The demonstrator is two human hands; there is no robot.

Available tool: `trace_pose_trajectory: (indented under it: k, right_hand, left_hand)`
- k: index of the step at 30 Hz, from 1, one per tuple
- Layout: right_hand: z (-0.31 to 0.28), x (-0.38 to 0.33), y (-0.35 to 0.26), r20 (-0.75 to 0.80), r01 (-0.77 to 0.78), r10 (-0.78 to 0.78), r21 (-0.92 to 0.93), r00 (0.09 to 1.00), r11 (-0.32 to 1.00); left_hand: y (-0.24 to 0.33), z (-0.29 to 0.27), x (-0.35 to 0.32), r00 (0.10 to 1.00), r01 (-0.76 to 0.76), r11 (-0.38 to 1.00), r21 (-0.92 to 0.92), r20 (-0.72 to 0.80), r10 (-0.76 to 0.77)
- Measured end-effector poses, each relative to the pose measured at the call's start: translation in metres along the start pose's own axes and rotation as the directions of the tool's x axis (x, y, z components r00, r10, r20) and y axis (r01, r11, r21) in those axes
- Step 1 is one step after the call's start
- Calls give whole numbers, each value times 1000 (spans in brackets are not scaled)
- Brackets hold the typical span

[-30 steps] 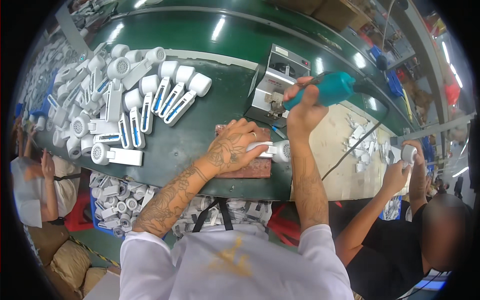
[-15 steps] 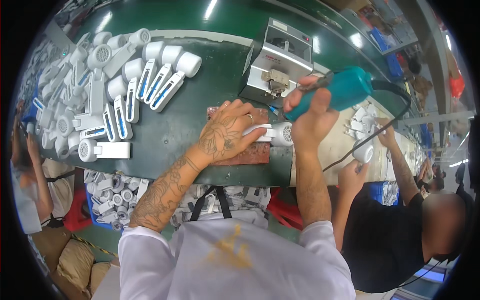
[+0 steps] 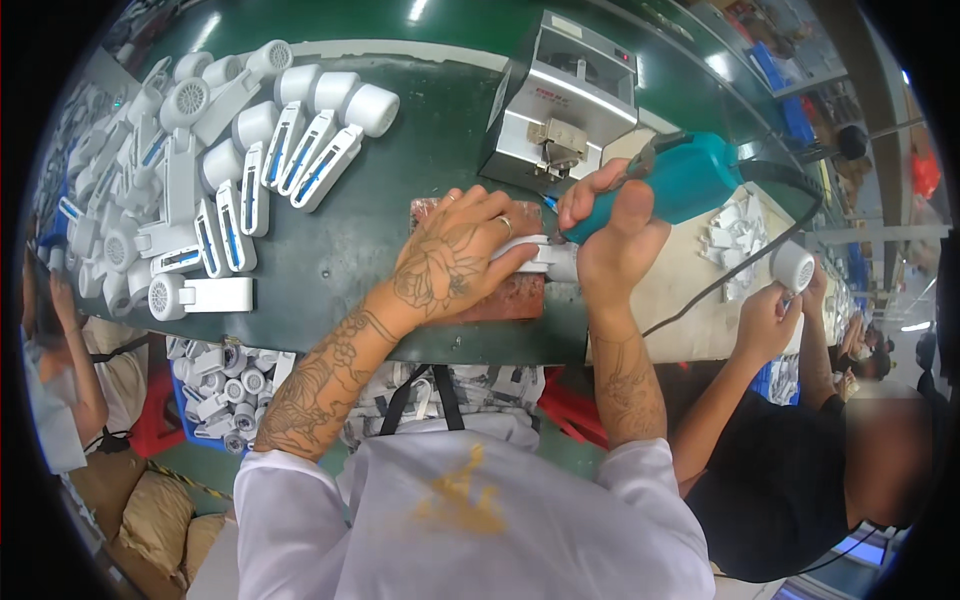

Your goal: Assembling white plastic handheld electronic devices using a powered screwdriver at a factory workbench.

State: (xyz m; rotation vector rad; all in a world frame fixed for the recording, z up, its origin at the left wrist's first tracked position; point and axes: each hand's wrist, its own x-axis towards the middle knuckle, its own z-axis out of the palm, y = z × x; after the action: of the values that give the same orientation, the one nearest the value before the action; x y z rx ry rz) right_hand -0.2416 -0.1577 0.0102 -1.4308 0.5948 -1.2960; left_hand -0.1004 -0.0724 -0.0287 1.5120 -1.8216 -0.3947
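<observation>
My left hand is closed over a white handheld fan, pressing it onto a reddish-brown block on the bench. The fan's round head points right, and most of its handle is hidden under my palm and fingers. In my right hand is a teal electric screwdriver with a black cable, held nearly level just above the fan head. Its blue-collared tip points left, close to the front of a silver screw feeder.
White fans with open handles lie in a row at left, beside a big heap of others. Below the bench edge stands a blue crate of fan parts. At right, a co-worker's hands hold a white fan near white parts.
The fan under my left hand appears turned, its grille showing less. My right hand and the screwdriver have shifted only slightly. The co-worker has moved a fan up and to the right.
</observation>
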Motion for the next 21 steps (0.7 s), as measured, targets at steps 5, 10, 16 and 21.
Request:
trace_pose_trajectory:
  k: [5, 10, 16, 21]
  right_hand:
    - [-1, 1, 3, 26, -17, 17, 16, 1000, 1000]
    - [0, 1, 3, 20, -18, 18, 2, 1000, 1000]
    - [8, 27, -11, -71, 47, -48, -11, 996, 999]
    - [21, 60, 4, -35, 220, -221, -20, 975, 975]
  left_hand:
    - [-2, 2, 1, 1000, 4, 1000, 14, 10, -4]
    - [-3, 3, -1, 999, -24, 999, 27, -38, 25]
    - [-1, 2, -2, 1000, 12, 1000, 27, -16, -11]
    - [-3, 4, -3, 998, -14, 998, 64, -53, 17]
